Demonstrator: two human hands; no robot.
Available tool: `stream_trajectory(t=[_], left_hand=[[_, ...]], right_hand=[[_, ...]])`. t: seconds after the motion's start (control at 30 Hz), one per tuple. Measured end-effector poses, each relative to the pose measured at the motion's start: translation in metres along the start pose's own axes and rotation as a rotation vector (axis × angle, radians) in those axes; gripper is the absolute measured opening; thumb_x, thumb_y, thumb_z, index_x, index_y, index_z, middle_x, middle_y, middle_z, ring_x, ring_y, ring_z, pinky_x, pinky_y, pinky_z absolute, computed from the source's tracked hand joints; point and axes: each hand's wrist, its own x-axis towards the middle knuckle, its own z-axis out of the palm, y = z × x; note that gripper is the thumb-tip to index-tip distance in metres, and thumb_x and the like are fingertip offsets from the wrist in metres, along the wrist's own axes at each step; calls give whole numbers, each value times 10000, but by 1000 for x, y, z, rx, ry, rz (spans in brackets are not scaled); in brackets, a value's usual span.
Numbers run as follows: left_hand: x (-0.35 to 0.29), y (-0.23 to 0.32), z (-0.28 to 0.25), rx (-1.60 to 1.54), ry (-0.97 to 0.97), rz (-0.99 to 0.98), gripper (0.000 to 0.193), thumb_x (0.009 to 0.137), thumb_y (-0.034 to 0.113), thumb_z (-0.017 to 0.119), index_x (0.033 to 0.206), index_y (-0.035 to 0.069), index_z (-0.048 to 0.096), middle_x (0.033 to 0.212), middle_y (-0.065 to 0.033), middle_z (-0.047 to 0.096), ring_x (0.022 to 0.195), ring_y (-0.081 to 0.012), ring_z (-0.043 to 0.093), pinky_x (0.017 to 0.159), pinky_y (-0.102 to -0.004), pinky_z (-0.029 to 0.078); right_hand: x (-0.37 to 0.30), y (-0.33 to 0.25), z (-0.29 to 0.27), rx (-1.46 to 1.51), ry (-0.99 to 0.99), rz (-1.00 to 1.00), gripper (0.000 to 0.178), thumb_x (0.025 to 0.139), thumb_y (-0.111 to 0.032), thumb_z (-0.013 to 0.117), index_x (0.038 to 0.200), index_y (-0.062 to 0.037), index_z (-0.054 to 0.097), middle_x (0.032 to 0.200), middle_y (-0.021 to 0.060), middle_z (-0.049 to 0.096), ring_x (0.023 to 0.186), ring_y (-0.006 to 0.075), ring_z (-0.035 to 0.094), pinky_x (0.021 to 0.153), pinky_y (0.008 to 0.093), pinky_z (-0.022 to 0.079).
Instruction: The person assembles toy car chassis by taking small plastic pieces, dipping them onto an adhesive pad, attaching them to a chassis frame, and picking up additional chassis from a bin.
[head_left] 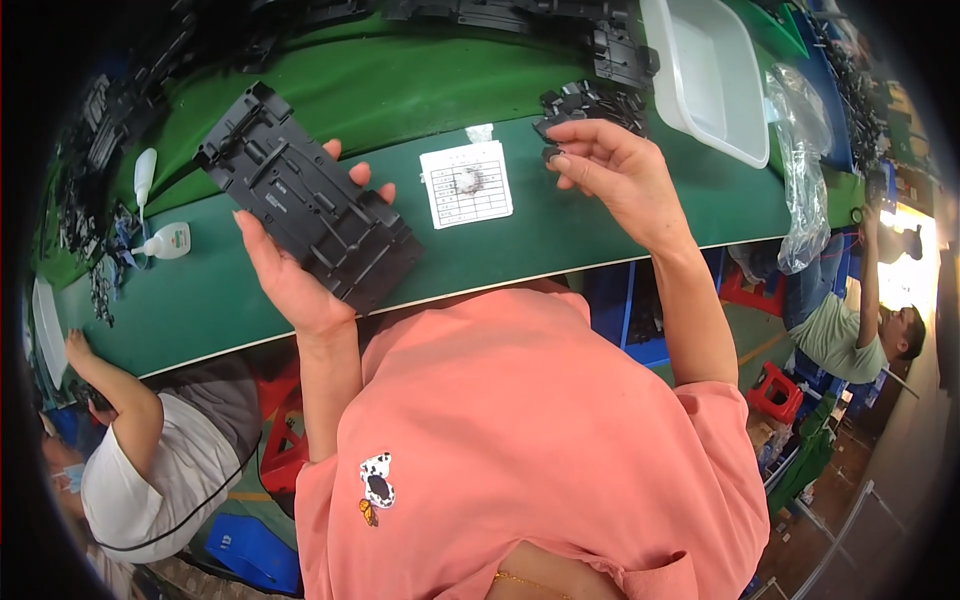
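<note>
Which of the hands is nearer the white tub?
Right. The right hand is just left and short of the tub; the left hand is farther left, holding a black part.

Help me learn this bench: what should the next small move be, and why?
Probably bring the right hand with its small black piece toward the large black part: that hand pinches the piece, while the left hand holds the part separately.
</note>
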Motion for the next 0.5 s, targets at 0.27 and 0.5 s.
stream_trajectory(t=[0.27,0.5], left_hand=[[3,-1,0,18,7,-18,693,961,570,257,1409,45,313,1341,-216,446,1087,-336,567,924,-576,465],[4,1,-4,61,9,-2,696,961,570,247,1409,41,311,1341,-218,444,1091,-338,566,923,-575,468]], right_hand=[[7,2,12,-122,-97,-87,156,852,-84,653,975,11,655,822,21,655,738,85,597,663,231,476],[13,-14,29,-470,-124,-273,183,842,-96,630,987,16,637,815,128,663,681,219,621,636,310,485]])
